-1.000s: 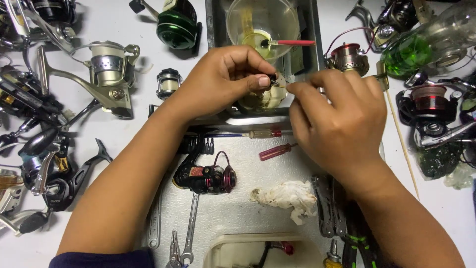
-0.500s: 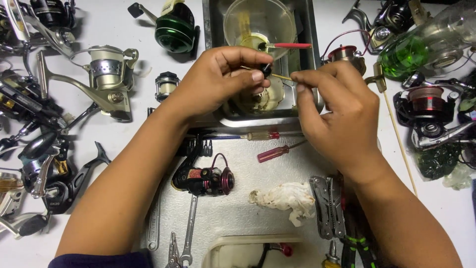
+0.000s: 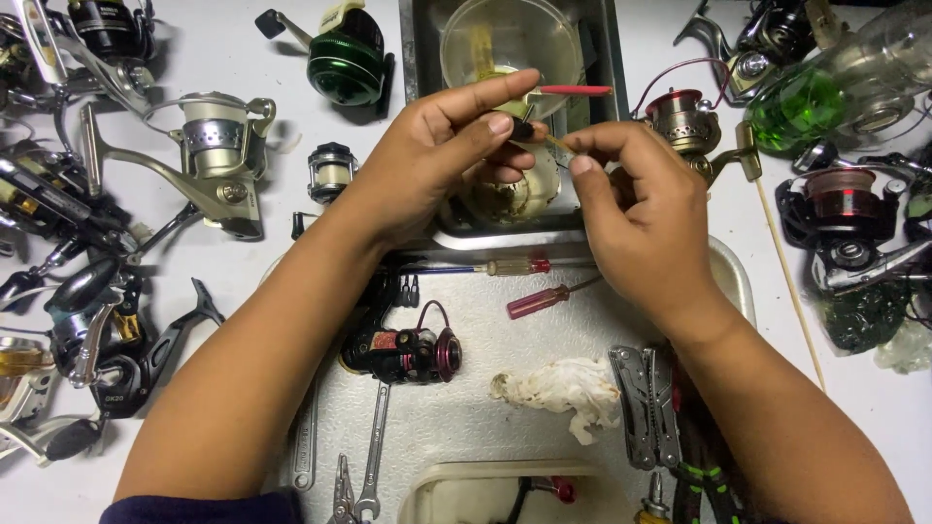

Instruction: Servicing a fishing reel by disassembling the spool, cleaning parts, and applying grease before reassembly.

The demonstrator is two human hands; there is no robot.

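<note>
My left hand [image 3: 442, 155] pinches a small dark part [image 3: 522, 127] between thumb and forefinger, above a metal tray [image 3: 417, 58] at the back. My right hand [image 3: 641, 218] meets it from the right, its thumb and forefinger closed on a thin pale stick [image 3: 558, 145] whose tip touches the dark part. Under both hands a cream-coloured reel piece [image 3: 510, 199] lies in the tray. A clear round bowl [image 3: 505, 39] and a red-handled tool [image 3: 573, 90] sit behind them.
Several fishing reels lie around: a silver one [image 3: 218, 146], a green one [image 3: 345, 63], a black and red one [image 3: 403, 351]. Two red screwdrivers [image 3: 534, 301], a crumpled rag [image 3: 563, 388], wrenches [image 3: 374, 456], a folding multi-tool [image 3: 646, 408] and a green bottle [image 3: 825, 87] are near.
Both hands have risen off the cream reel piece. The left hand now holds the small dark part higher, and the right hand has drawn slightly apart with the thin stick.
</note>
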